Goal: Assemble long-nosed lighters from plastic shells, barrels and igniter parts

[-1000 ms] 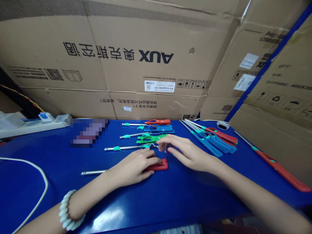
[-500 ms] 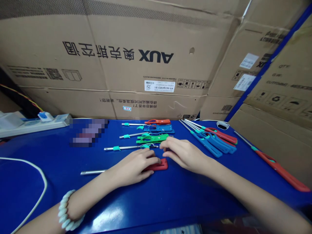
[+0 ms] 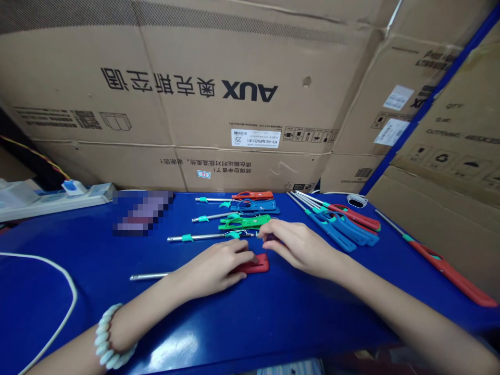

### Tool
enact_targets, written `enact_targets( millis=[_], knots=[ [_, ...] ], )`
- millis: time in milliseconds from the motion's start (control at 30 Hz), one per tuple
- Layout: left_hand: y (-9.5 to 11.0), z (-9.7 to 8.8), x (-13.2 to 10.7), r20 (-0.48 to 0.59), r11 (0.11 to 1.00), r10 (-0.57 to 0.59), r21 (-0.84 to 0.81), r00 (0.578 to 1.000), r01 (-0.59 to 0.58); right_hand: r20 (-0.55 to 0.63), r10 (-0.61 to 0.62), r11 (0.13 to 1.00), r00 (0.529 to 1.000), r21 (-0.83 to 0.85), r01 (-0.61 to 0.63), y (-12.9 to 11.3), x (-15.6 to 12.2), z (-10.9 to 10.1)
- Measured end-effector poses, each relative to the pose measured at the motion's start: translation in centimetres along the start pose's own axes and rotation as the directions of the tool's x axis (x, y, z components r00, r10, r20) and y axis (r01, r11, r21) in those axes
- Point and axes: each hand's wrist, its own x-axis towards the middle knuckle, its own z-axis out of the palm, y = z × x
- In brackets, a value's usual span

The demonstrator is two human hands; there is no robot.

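Nearest, a bead bracelet circles the left wrist, and a white cable curves across the blue table to the left of that arm. The left hand lies palm down, fingers half curled over a red handle, the thumb along its near side, holding it flat on the table. A metal tube in line with it shows left of the left forearm; any join is hidden under the arm. The right hand, just beyond the handle's right end, has thumb and fingers pinched together on a thin tool, its shaft upright over that end. The fingers hide most of its grip.

Just beyond the left hand lies a tube with green parts, wires at its right end near the right fingertips. Farther off come a green shell, a blue shell and a red shell. To the right of the right hand lie a pile of lighters and, well apart, a lone lighter. Beyond both hands stands a carton.
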Motion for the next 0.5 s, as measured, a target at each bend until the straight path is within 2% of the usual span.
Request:
enact_targets(
  millis=[133, 200, 367, 500],
  knots=[
    [0.0, 0.0, 0.0, 0.001, 1.000, 0.004, 0.007, 1.000, -0.004, -0.042, -0.056, 0.995, 0.998, -0.084, 0.052, 0.1, 0.0, 0.5],
    [0.0, -0.1, 0.0, -0.003, 1.000, 0.006, -0.001, 1.000, -0.006, -0.029, -0.074, 0.995, 0.997, -0.070, 0.072, 0.0, 0.0, 0.4],
    [-0.1, -0.1, 0.0, 0.004, 1.000, 0.014, 0.001, 1.000, -0.014, 0.078, -0.005, 0.983, 0.997, 0.183, -0.009, -0.1, 0.2, -0.5],
    [-0.1, -0.1, 0.0, 0.011, 1.000, 0.012, -0.002, 1.000, -0.012, 0.038, -0.005, 0.952, 0.999, 0.305, -0.007, 0.3, 0.3, -0.5]
  ],
)
